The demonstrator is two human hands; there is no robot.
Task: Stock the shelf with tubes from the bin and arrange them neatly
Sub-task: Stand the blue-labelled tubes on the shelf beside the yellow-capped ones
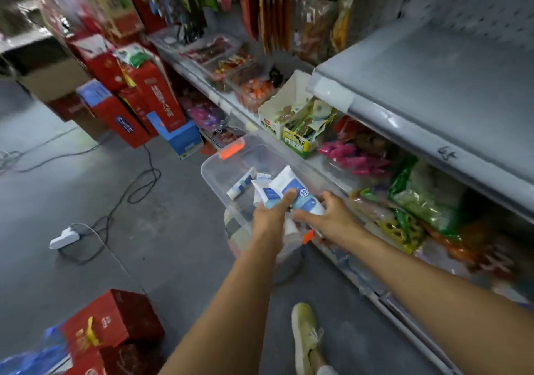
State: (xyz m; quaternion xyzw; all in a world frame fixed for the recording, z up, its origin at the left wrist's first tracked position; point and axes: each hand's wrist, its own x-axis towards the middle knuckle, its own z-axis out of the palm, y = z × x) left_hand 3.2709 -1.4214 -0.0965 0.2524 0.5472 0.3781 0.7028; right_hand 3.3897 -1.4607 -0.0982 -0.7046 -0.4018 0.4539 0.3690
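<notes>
Pale green canvas shoe [306, 337] stands on the grey concrete floor [86, 189] at the bottom edge, between two bare forearms that reach forward over a clear plastic storage bin with orange latches [208, 172]. The left hand [270, 215] grasps a bunch of white and blue plastic tubes [290, 184] from below, its index finger stretched flat along the top one; its other fingers are hidden under the bunch. The right hand [332, 215] closes thumb and curled fingers around the near end of the same bunch. The tubes are held just above the bin's open top, and one more white tube [239, 187] lies inside, against the bin's far-left wall. The bin sits just in front of a lower shelf [326, 163] packed with green snack bags [419, 192] and pink packets [355, 155]. Above that, at upper right, runs a grey metal shelf board [433, 80] backed by pegboard. Left of the bin, a black cable [144, 178] loops across the floor to a white power strip [64, 239]. Red cardboard cartons [112, 317] stand at lower left, and others are stacked farther back. Motion blur softens the picture.
</notes>
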